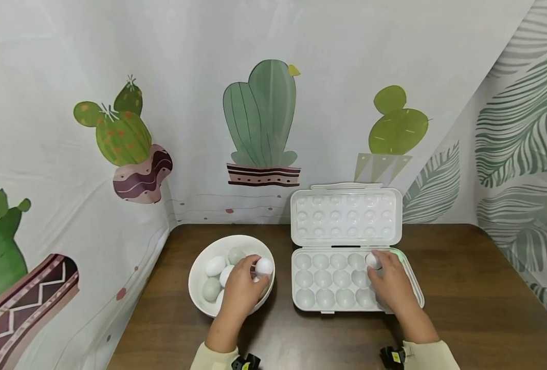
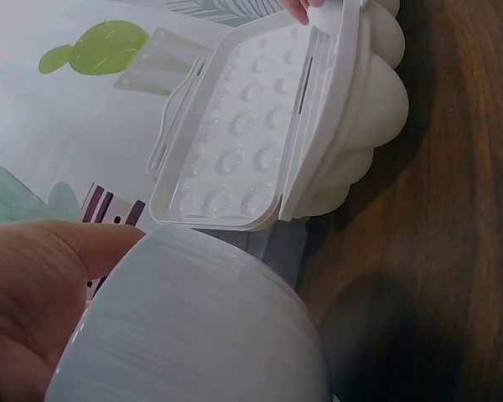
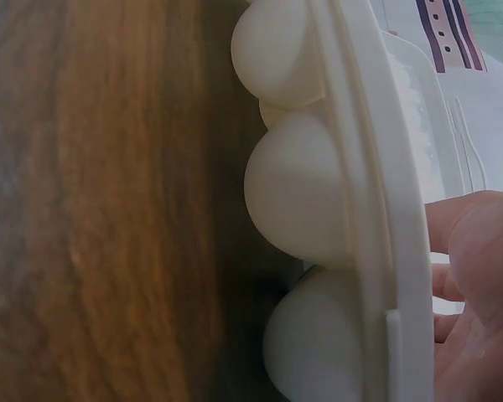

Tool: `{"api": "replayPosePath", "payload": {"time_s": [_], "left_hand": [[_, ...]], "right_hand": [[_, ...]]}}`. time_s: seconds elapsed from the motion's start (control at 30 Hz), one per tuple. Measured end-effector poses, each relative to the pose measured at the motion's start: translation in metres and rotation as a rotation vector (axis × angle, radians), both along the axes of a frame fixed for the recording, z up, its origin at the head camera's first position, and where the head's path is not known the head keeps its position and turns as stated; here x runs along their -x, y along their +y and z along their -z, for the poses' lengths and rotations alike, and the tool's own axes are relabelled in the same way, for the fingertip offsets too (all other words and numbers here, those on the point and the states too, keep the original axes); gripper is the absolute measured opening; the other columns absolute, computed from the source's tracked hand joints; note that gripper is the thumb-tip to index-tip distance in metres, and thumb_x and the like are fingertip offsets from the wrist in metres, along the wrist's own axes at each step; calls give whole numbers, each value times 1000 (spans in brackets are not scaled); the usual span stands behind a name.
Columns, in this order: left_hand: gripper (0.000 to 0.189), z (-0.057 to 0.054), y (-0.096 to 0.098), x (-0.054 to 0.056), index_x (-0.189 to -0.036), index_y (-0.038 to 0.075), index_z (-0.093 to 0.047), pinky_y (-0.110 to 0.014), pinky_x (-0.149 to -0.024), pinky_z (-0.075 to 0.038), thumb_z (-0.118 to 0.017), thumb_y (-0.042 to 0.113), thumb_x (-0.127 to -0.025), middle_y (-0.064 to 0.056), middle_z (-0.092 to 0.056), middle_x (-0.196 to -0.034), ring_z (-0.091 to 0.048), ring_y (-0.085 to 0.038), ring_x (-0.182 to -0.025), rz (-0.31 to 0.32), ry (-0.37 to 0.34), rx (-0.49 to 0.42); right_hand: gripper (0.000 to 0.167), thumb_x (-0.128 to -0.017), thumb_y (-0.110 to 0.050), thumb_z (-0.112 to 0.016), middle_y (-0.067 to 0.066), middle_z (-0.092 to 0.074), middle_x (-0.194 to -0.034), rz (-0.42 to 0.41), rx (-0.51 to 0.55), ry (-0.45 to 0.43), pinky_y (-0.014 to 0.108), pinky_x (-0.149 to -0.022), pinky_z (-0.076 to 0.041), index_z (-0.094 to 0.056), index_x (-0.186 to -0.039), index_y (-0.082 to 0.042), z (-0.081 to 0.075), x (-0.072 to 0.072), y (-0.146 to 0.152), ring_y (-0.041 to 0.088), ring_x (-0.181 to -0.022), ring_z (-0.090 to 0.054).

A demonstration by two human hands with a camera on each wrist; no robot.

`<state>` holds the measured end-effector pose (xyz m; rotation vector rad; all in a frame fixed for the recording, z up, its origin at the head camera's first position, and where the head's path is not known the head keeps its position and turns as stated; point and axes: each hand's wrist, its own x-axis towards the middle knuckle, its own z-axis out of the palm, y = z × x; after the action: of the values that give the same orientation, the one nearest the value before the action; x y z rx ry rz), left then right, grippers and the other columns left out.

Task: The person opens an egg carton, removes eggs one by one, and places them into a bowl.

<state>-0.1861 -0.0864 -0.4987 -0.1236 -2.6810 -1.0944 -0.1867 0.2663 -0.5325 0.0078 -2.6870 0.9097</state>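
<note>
My left hand (image 1: 243, 285) is over the right side of a white bowl (image 1: 195, 285), pinching a white egg (image 1: 264, 266) between thumb and fingers. White eggs (image 1: 215, 266) and pale green eggs (image 1: 211, 289) lie in that bowl. Above the back row of an open white egg carton (image 1: 327, 307), my right hand (image 1: 392, 280) holds another white egg (image 1: 372, 260), partly hidden by the fingers. The visible cups hold nothing; hand and wrist hide those at the right. In the right wrist view, the right hand (image 3: 486, 276) shows beyond the carton's side (image 3: 402, 218).
The carton's lid (image 1: 346, 216) stands raised at the back, near the printed cactus cloth (image 1: 333, 103). Bowl and carton sit side by side on a brown wooden table (image 1: 468, 288). A light green edge (image 1: 398, 254) shows at the carton's back right corner.
</note>
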Motion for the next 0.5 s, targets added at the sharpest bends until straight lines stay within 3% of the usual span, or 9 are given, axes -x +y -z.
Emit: {"api": "replayPosePath", "payload": {"time_s": [0.5], "left_hand": [[42,1,1,-1,-120,3,-66,-41,-84,-53,-77,14,-81,-10,-66,-104,-67,-24,-93,-20,-14,39]], "right_hand": [[53,-92,-6,-61,33,-46,-143,-28,-62,-91,62,-109,-40,-48,-142,6,2,2,1,51,-133,-47]]}}
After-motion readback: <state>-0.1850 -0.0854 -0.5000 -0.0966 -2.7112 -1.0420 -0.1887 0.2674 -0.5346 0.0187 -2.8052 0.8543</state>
